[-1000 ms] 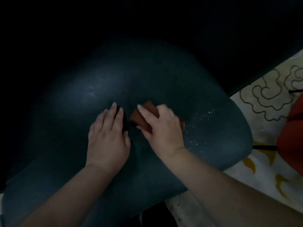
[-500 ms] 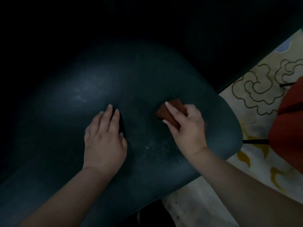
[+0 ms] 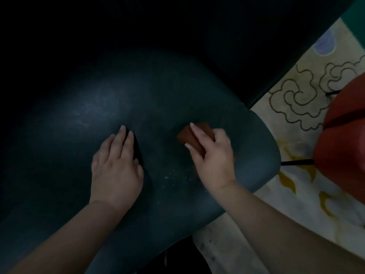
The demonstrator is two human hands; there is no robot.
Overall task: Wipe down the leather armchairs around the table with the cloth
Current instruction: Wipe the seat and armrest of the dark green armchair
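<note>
A dark teal leather armchair seat (image 3: 79, 135) fills most of the view. My right hand (image 3: 214, 157) grips a folded reddish-brown cloth (image 3: 192, 136) and presses it on the seat near its right edge. My left hand (image 3: 116, 167) lies flat on the seat's middle with straight fingers, holding nothing. Pale specks dot the leather (image 3: 177, 177) between the two hands.
A cream rug with black swirl and yellow patterns (image 3: 296, 107) lies to the right of the seat. A red-orange chair (image 3: 343, 141) with thin black legs stands at the right edge. Everything behind the seat is dark.
My right hand has slid the cloth to the right, from beside the left hand toward the seat's right edge, uncovering the specks. The left hand has stayed in place.
</note>
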